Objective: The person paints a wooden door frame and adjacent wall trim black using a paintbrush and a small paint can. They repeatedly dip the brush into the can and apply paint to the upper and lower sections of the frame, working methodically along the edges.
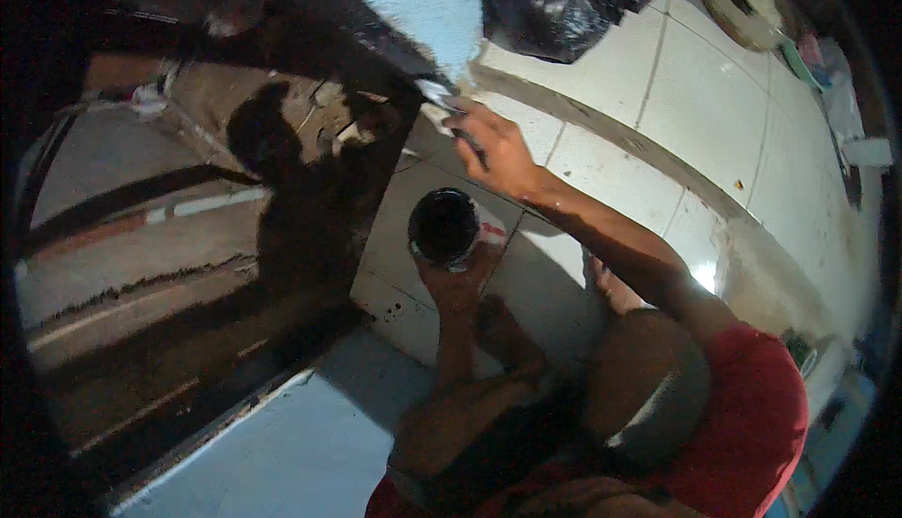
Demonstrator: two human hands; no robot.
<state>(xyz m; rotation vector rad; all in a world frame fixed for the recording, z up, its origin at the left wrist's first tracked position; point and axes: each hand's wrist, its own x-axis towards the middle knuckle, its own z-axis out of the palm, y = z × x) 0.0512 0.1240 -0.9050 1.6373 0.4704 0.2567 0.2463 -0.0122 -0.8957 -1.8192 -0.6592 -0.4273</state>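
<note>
My right hand (505, 156) grips a paintbrush (438, 95) by its dark handle. The brush's pale metal band shows, and its tip meets the dark door frame (390, 48) beside the light blue wall's corner; the bristles are hard to make out. Lower down, my left hand (458, 278) is wrapped round an open paint can (443, 227) with a black inside, probably dark paint. Part of the can's side shows white with red marks. The can is held above the tiled floor (404, 278), in front of my bent knees.
A black plastic bag (554, 13) sits on the raised white-tiled step (695, 72). At the far right stands a round bowl (747, 3). Dark spots (395, 309) mark the floor tiles near the doorway. Beyond the frame, a lower shadowed area holds rubble (343, 119).
</note>
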